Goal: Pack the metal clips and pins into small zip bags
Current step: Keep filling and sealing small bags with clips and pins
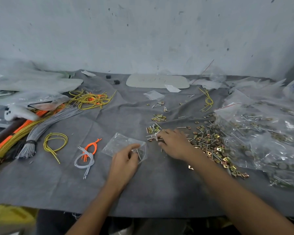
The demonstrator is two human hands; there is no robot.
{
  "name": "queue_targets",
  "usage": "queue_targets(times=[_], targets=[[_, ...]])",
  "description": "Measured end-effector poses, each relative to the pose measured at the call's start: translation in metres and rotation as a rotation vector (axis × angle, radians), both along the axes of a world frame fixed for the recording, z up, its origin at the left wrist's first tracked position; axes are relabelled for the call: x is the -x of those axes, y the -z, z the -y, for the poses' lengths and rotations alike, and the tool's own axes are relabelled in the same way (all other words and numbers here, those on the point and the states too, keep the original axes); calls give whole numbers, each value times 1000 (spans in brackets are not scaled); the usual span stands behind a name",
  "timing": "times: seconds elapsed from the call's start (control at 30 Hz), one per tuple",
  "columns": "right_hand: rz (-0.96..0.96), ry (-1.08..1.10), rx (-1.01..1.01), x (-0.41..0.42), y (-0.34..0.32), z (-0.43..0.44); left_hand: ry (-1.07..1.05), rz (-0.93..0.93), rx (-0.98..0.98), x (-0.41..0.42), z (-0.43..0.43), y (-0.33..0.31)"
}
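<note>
1. Left hand [125,157] pinches the mouth of a small clear plastic zip bag [120,143] lying on the grey cloth [75,184]; a few pins sit inside.
2. Right hand [174,144] curls over a small cluster of silver pins and brass square clips [152,130], apparently pinching some.
3. Most work seems left: a large loose heap of clips and pins [210,145] remains beside the filled clear bags [261,133].

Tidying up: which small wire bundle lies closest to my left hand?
The grey-and-orange wire bundle, just left of the left hand; the yellow wire loop lies farther left.

Scuffed pale wall [143,31], grey-clothed table [58,184]
</note>
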State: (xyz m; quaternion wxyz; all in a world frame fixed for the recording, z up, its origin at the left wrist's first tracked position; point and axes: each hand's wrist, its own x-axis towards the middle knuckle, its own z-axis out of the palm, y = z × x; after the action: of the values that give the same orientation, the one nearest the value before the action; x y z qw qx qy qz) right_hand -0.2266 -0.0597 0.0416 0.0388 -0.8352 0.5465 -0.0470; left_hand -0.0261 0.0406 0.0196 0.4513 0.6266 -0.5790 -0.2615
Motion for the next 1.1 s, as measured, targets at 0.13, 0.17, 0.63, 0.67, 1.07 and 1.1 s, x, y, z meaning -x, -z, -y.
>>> queue_targets(times=[0.13, 0.17, 0.63, 0.67, 1.07, 1.1], targets=[[188, -119, -80, 3, -6, -25, 6, 1, 16, 1, -3, -3], [266, -109, -108, 6, -9, -29, 9, 2, 19, 1, -3, -3], [170, 87, 70, 0, -17, -29, -9, 59, 28, -1, 1, 4], [126, 85, 92, -6, -18, -28, -7, 55, 26, -1, 0, 3], [491, 117, -27, -14, -15, -42, -6, 16, -4, 0, -4, -3], [615, 123, -64, -14, -14, -48, -9, 17, -5, 0, -5, -4]])
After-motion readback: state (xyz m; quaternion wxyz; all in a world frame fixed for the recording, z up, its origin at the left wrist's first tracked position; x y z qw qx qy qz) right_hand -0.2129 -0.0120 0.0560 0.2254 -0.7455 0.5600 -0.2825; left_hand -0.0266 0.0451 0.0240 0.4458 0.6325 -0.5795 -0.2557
